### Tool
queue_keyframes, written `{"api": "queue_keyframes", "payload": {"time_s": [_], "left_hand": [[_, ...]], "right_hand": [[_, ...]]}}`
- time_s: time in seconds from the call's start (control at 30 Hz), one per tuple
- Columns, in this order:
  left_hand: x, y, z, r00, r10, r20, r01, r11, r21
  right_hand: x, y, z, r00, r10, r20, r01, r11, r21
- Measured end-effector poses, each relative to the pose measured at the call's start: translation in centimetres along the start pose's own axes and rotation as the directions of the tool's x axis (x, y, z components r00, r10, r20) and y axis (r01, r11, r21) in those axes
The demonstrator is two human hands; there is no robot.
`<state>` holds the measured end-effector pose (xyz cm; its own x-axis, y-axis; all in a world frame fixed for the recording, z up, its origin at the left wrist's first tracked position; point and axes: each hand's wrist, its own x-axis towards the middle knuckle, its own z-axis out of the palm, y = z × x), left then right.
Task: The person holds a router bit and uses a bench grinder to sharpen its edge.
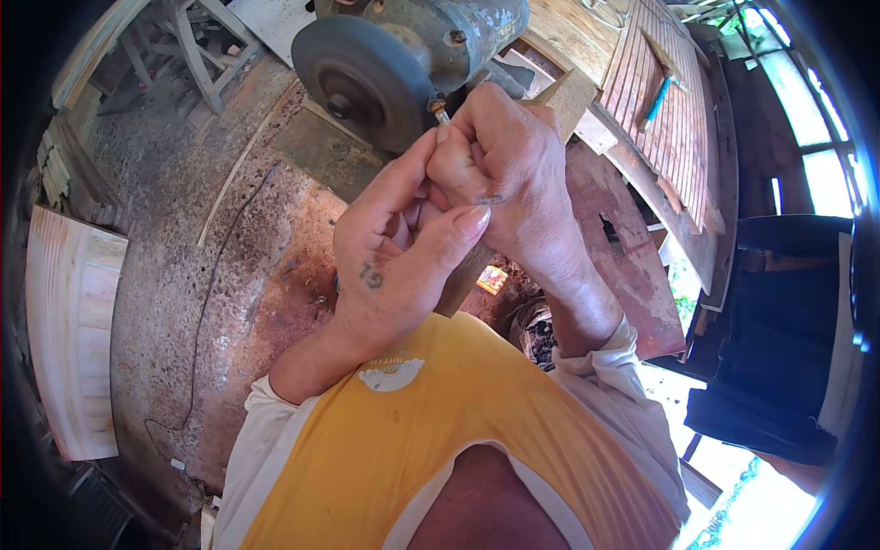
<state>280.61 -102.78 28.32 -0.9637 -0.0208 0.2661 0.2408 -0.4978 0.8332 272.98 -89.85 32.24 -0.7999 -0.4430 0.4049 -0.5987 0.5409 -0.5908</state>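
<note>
A dark grinding wheel (371, 69), mounted on a worn metal motor (481, 32), stands at the top middle. Just right of the wheel's edge is a small metal piece (441, 114) with a rusty tip, held in the closed fingers of my right hand (504, 183). My left hand (390, 261) is cupped against my right, its fingertips at the same piece and its thumb lying across the right hand; its inner fingers are partly hidden. A wooden beam (570, 99) runs beneath my hands.
Wooden boards (651, 156) with a blue-handled tool (656, 103) lie at right. A dark cloth (770, 321) hangs farther right. At left are a wooden trestle (197, 60), a pale panel (73, 330) and a cable (197, 362) across the stained floor.
</note>
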Motion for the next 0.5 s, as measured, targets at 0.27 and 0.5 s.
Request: {"api": "queue_keyframes", "payload": {"time_s": [0.27,0.5], "left_hand": [[-0.5,1.4,0.6,0.992,-0.12,-0.036,0.118,0.992,-0.051],[-0.9,1.4,2.1,0.998,0.054,-0.035,-0.042,0.96,0.278]], "right_hand": [[-0.9,-0.4,-0.6,0.996,0.085,-0.022,-0.08,0.983,0.168],[-5.3,0.8,-1.4,0.992,0.05,0.119,-0.129,0.409,0.903]]}}
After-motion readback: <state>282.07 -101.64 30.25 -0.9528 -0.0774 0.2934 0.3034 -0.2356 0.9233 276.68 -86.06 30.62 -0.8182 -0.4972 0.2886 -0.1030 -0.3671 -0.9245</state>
